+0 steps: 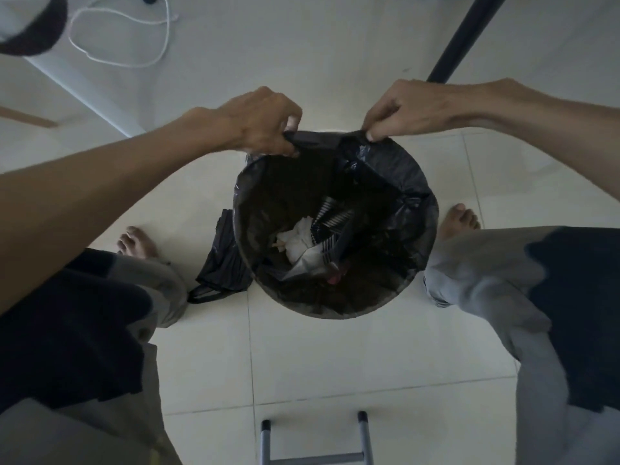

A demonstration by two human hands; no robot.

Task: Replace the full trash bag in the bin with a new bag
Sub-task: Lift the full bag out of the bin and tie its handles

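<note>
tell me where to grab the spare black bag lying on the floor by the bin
Take the spare black bag by its loop handle at the near end, coming from above on the left hand side. The handle lies free on the tile, while the bag's other edge tucks against the bin.

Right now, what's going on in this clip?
A person stands over a bin lined with a black bag that holds paper and other rubbish. The left hand and right hand each pinch the bag's far edge at the rim, apparently starting to gather or lift it. The bag is not yet out of the bin. A spare bag, also black, lies on the floor beside the bin, near the left foot.
</note>
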